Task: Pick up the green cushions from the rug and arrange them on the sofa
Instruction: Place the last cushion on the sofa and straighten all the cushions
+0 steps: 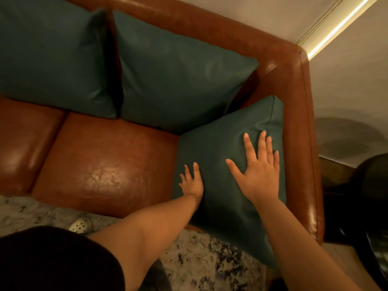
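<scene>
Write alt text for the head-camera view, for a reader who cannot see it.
The person's left hand and right hand press on a green cushion leaning against the arm of a brown sofa. Two other green cushions lean on the backrest; a patterned rug lies below.

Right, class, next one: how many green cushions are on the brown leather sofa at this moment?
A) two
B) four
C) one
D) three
D: the left back cushion and right back cushion lean on the backrest, while the third cushion sits against the armrest under the flat left hand and right hand.
</scene>
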Demonstrator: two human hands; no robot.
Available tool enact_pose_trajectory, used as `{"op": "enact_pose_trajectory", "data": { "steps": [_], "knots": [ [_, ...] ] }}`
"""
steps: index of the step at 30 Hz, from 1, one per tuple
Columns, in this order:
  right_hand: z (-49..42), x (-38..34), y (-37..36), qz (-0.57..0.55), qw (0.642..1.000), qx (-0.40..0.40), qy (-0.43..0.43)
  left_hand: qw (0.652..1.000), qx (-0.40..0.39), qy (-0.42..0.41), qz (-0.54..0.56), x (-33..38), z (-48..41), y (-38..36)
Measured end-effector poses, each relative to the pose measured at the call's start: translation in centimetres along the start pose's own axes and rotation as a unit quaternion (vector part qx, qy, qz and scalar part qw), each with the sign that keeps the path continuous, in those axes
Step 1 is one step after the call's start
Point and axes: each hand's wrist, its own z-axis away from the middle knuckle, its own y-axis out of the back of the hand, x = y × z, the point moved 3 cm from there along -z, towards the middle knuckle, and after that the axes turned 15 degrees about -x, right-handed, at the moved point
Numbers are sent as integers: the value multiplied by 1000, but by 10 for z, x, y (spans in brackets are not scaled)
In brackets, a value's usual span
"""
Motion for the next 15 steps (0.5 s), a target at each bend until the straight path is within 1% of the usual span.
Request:
{"op": "enact_pose_trajectory", "data": {
  "steps": [3,5,9,12,15],
  "knots": [
    [-1,-5,2,-11,1000,-4,-1,999,-37,-5,3,-1,3,14],
    [-1,-11,5,-16,1000,-4,4,999,-46,-20,9,2,8,26],
    [-14,-35,15,4,998,-1,59,998,-13,-47,32,14,16,57],
    [-30,-59,19,2,996,-22,86,996,7,-59,66,31,21,88],
    [-48,-84,18,24,991,-32,126,991,48,-59,107,44,21,128]
  ]
}}
